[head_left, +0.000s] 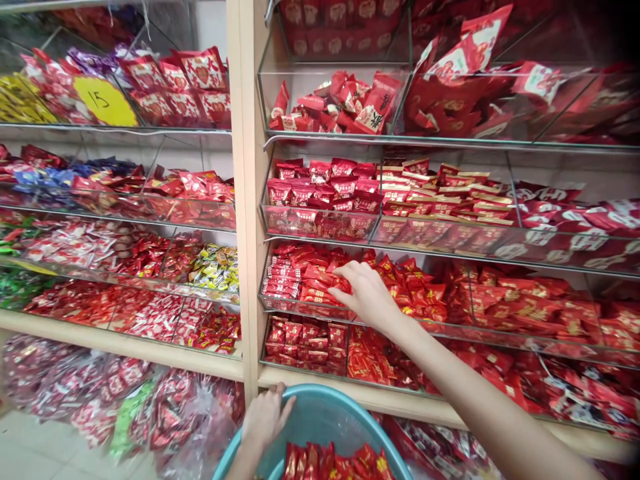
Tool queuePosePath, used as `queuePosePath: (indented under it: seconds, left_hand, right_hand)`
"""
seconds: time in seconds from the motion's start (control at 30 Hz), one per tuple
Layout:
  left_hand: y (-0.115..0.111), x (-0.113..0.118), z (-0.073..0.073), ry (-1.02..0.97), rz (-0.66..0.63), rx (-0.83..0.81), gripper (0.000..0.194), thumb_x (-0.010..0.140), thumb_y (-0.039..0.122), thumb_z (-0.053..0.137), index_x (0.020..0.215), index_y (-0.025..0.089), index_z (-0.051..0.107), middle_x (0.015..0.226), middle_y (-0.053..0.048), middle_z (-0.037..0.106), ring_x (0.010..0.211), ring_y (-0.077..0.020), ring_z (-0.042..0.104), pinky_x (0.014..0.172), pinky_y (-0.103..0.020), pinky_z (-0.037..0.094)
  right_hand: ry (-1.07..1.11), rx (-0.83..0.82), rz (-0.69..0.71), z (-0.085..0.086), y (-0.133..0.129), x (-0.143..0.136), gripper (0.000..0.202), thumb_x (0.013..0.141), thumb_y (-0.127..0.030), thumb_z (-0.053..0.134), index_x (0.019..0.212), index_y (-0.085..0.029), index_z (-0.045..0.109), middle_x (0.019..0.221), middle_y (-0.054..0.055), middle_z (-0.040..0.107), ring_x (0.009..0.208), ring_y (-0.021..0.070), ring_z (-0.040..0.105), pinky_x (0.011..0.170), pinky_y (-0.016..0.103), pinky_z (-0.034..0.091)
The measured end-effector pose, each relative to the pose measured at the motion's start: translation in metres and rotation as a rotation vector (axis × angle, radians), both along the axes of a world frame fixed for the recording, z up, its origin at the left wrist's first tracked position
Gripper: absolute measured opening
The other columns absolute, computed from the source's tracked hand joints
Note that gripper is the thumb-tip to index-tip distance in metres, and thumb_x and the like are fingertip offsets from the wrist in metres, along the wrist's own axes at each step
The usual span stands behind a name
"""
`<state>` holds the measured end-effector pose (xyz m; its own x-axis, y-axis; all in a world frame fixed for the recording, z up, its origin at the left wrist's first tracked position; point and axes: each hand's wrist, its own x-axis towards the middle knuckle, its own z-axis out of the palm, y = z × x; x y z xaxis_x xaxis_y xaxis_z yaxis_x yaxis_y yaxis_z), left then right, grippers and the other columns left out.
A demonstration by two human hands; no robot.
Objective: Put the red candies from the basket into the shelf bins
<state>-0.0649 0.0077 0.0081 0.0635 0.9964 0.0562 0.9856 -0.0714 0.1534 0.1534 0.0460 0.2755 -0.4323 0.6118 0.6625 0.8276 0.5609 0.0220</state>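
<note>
My left hand [263, 419] grips the rim of a teal plastic basin [334, 399] at the bottom of the view. Red packets of wrapped candy [340, 463] lie inside the basin. At a middle shelf, my right hand [364, 291] reaches in with thumb and fingers apart and nothing visible between them. It is in front of a compartment of small red packets [313, 270], some with a white checkered pattern. Whether the fingertips touch those packets I cannot tell. Part of the basin is cut off by the lower edge.
Clear dividers and front panels split the wooden shelving [246, 200] into compartments of red packets. On the left, a yellow price tag [105, 101] reads 15. Plastic bags of packets [185, 420] lie under the lowest left shelf on the tiled floor [35, 447].
</note>
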Motion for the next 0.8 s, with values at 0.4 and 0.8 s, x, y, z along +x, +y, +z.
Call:
queuePosePath:
  seconds: [0.4,0.8]
  left_hand:
    - [0.000,-0.002,-0.002,-0.014,0.009,0.010,0.050,0.089,0.049,0.017,0.114,0.020,0.049,0.102,-0.010,0.065,0.090,-0.0228,0.062,0.073,-0.031,0.046]
    - [0.001,-0.003,-0.006,0.007,-0.002,0.038,0.051,0.089,0.049,0.016,0.114,0.019,0.050,0.101,-0.010,0.065,0.089,-0.0232,0.062,0.072,-0.031,0.047]
  right_hand:
    - [-0.108,-0.057,-0.044,0.002,0.024,-0.037,0.053,0.078,-0.036,0.060,0.124,-0.016,0.042,0.104,0.010,0.060,0.095,0.0251,0.046,0.076,0.035,0.033]
    - [-0.101,-0.055,0.065,0.000,0.032,-0.028,0.051,0.080,-0.034,0.057,0.125,-0.017,0.042,0.107,0.009,0.057,0.095,0.0229,0.044,0.078,0.033,0.033]
